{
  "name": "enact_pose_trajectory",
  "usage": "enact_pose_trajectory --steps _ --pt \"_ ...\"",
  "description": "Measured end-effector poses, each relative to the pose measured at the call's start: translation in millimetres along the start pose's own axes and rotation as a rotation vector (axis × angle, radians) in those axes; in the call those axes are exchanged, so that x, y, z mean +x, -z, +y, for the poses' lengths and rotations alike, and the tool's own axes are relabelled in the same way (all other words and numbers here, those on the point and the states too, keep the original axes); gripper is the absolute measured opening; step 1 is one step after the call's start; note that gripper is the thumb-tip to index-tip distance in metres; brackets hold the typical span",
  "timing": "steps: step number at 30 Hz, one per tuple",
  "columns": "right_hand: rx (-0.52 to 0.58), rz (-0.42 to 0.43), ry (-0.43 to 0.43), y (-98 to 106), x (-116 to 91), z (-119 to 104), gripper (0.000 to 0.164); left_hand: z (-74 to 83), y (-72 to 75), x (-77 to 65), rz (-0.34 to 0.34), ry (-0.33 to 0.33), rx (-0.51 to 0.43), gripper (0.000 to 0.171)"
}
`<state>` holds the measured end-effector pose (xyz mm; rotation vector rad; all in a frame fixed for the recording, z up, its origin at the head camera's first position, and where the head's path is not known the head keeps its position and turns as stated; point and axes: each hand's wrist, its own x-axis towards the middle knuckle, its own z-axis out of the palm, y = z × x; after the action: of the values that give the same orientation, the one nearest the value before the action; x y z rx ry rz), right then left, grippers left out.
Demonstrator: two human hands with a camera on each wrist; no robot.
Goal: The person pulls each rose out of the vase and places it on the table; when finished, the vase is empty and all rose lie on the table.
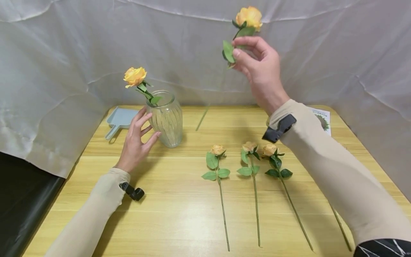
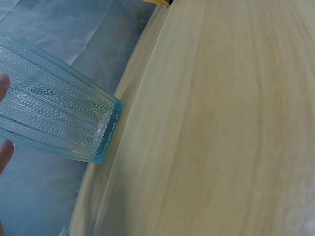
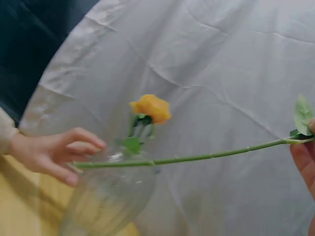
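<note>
My right hand (image 1: 261, 69) is raised above the table and pinches a yellow rose (image 1: 249, 18) near its leaves. The rose's long green stem (image 3: 211, 155) hangs down, blurred in the head view. In the right wrist view that stem passes in front of a clear ribbed glass vase (image 1: 168, 125). Upright on the table's left half, the vase holds another yellow rose (image 1: 135, 76) that leans left. My left hand (image 1: 136, 137) is at the vase's left side with fingers spread and loosely bent; whether the fingertips touch the glass is hard to tell.
Several roses lie on the table, among them a left one (image 1: 217, 150), a middle one (image 1: 249, 146) and a right one (image 1: 269, 150); my right arm partly covers a further stem (image 1: 341, 226). A light blue dustpan (image 1: 123, 117) lies behind my left hand. A printed card (image 1: 322, 120) lies back right.
</note>
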<state>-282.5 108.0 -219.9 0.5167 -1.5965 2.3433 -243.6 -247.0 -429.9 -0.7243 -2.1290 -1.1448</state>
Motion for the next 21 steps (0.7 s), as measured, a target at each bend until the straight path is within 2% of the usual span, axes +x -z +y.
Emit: enact_pose_trajectory --steps 8,12,21 --pt "-0.080 -0.118 -0.196 6 -38 20 0.024 -0.2 -0.1 0.1 -0.005 0.003 0.004 0.071" --pt "-0.163 -0.176 -0.287 4 -59 32 0.026 -0.2 0.6 -0.3 -0.007 0.005 0.007 0.071" --pt "-0.353 -0.317 -0.431 0 -100 65 0.028 -1.7 0.7 -0.1 -0.006 0.006 0.008 0.071"
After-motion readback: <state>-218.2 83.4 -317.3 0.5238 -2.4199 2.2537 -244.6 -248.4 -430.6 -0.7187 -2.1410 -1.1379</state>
